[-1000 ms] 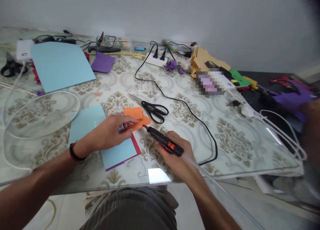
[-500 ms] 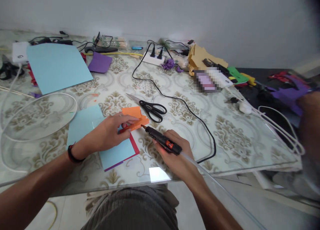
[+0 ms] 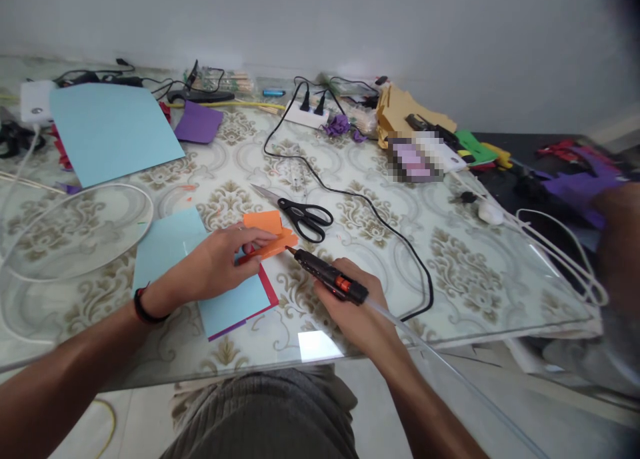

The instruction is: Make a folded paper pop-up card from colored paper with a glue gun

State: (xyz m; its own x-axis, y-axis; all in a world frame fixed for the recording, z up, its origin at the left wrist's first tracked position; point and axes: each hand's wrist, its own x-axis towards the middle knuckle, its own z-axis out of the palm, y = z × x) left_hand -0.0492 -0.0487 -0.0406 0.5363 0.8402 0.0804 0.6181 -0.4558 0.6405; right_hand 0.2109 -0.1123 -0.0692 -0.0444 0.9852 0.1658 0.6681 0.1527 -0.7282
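My right hand [image 3: 357, 306] is wrapped round a black hot glue gun [image 3: 325, 274], a clear glue stick [image 3: 430, 342] trailing from its rear. The gun's nozzle is at the right edge of an orange paper piece [image 3: 273, 246]. That piece is pinched in the fingers of my left hand [image 3: 223, 259]; part of it is hidden by them. Under the left hand lies a light blue sheet [image 3: 167, 242], with red and purple paper edges showing beneath its lower right side. Black-handled scissors [image 3: 305, 218] rest just beyond the orange paper.
A large light blue sheet [image 3: 115, 136] and a purple piece [image 3: 199, 122] lie at the back left. A black cord [image 3: 360, 196] curves from the white power strip [image 3: 305, 116]. Tan paper [image 3: 410, 112] is piled at the back right. Another person's arm [image 3: 620, 246] shows at the right edge.
The glue gun and my right hand have shifted slightly to the right, the nozzle staying at the orange paper's edge. My left hand keeps its hold in about the same place.
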